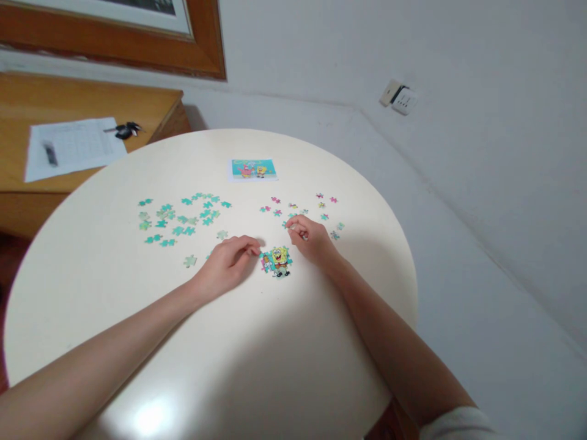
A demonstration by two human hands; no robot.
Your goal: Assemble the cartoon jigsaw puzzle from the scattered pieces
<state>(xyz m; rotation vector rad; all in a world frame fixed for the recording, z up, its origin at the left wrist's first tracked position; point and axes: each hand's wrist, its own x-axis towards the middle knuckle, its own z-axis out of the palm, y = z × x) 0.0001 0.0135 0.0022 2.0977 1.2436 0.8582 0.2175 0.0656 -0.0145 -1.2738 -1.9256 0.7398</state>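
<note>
A partly joined jigsaw puzzle lies flat on the round table, with a yellow cartoon figure on teal. Beside its left edge, my left hand rests with fingers curled and the tips near the thumb; whatever may be between them is hidden. To the upper right of the joined part, my right hand is closed in a pinch, its fingertips at a small teal puzzle piece. Several loose teal and pale green pieces are spread left of my hands. Several pink and mixed pieces lie beyond my right hand.
A small picture card with the cartoon lies toward the far side of the white table. At the left, a wooden cabinet holds a paper sheet and keys. A wall borders the table's right.
</note>
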